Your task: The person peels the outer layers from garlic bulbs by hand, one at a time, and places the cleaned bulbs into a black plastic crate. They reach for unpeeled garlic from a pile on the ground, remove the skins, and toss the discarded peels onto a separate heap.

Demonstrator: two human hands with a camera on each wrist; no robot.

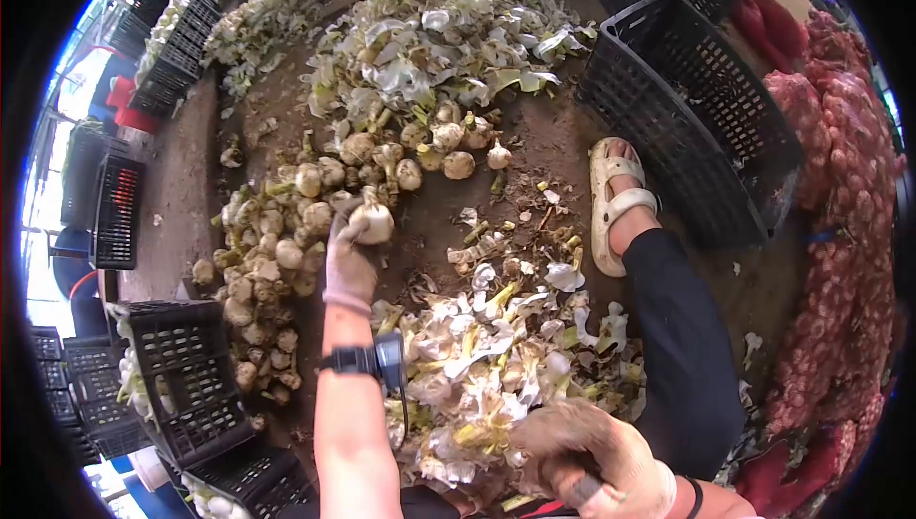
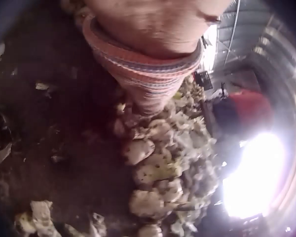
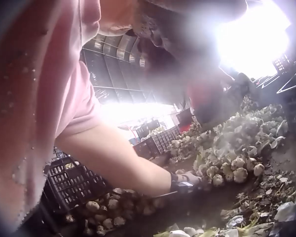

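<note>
A pale garlic bulb point(image 1: 372, 223) is pinched in the fingers of my gloved left hand point(image 1: 350, 266), over the right edge of a heap of bulbs point(image 1: 272, 233). In the left wrist view the striped glove cuff hides most of that hand point(image 2: 150, 94), with bulbs point(image 2: 147, 202) below it. My gloved right hand point(image 1: 606, 457) is low above a pile of peeled skins and stems point(image 1: 487, 357). Its fingers look curled around something dark, too unclear to name. The right wrist view shows my left hand point(image 3: 190, 178) beside bulbs point(image 3: 239, 174), not my right.
A black crate point(image 1: 687, 109) stands beyond my sandalled foot point(image 1: 611, 204). Red net sacks point(image 1: 825, 233) line the right side. More crates point(image 1: 186, 376) stand at the left. A large heap of leafy skins point(image 1: 439, 32) lies ahead on the brown ground.
</note>
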